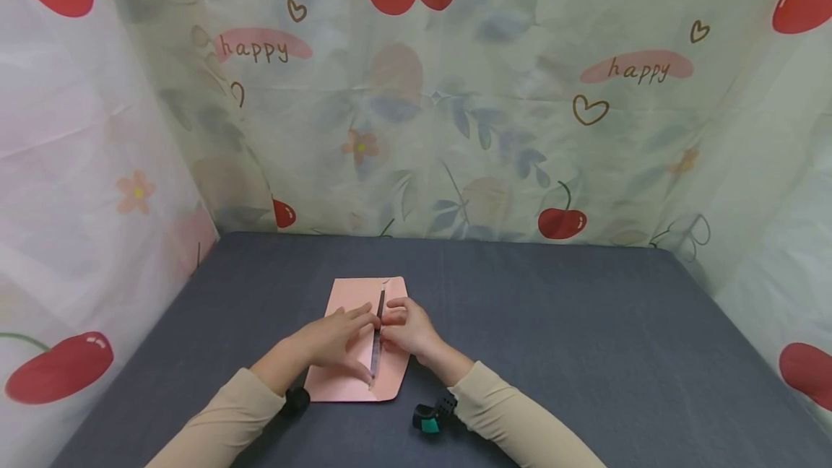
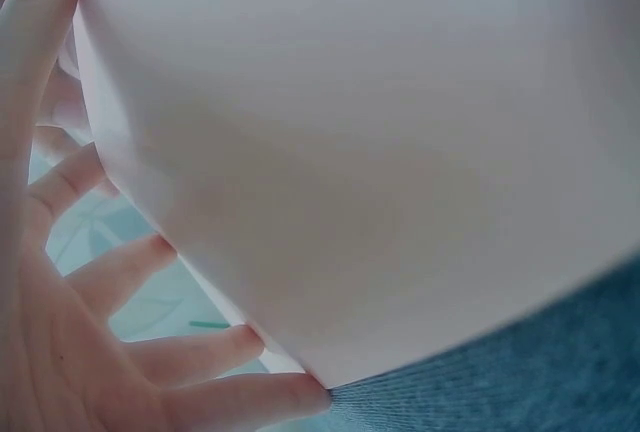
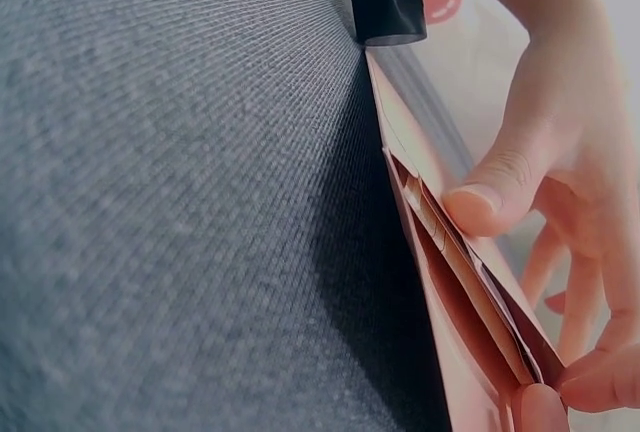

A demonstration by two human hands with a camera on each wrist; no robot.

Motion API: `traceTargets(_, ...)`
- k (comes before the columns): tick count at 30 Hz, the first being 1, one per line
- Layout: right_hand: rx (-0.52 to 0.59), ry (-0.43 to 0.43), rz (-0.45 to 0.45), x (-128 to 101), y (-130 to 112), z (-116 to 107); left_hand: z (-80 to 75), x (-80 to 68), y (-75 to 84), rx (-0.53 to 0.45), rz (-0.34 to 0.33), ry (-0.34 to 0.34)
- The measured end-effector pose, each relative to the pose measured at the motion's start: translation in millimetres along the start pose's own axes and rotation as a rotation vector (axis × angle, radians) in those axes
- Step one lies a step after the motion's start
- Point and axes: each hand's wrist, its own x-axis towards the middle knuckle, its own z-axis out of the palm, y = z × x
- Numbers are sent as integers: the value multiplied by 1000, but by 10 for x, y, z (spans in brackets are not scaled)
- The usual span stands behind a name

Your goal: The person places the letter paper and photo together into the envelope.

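A pink envelope (image 1: 351,295) lies on the dark cloth-covered table, its long mouth showing as a dark slit. Thin folded papers (image 3: 470,282) show inside the parted mouth in the right wrist view. My left hand (image 1: 331,341) reaches across the envelope's body with fingers spread. Its thumb (image 3: 480,207) and fingertips press along the mouth's edge. From the other side, my right hand (image 1: 409,327) has curled fingers over the flap and pinches the envelope at the middle of the mouth. In the left wrist view, the envelope's pale panel (image 2: 350,172) bulges close to the camera.
Dark cloth (image 1: 552,331) covers the table, which ends at a printed curtain (image 1: 416,165) with cherries and flowers. Curtains also hang at both sides. A black wrist device (image 1: 434,416) with a teal patch sits at the right wrist; another (image 1: 297,401) is at the left.
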Motion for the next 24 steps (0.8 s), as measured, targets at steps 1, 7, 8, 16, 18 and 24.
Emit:
traceTargets(1, 0, 0, -1, 0, 0, 1, -1, -3, 2, 0, -2, 0)
traceTargets(7, -1, -8, -10, -3, 6, 7, -12, -6, 10, -10, -8, -10)
traceTargets(8, -4, -8, -12, -3, 9, 7, -11, -5, 10, -10, -8, -10)
traceTargets(16, 6, -16, -1, -17, -7, 16, -5, -9, 11, 4, -8, -9)
traceTargets(18, 10, -20, 4, -19, -10, 18, -3, -7, 7, 5, -5, -8)
traceTargets(24, 14, -35, 6, -11, -8, 20, -6, -10, 5, 5, -6, -6)
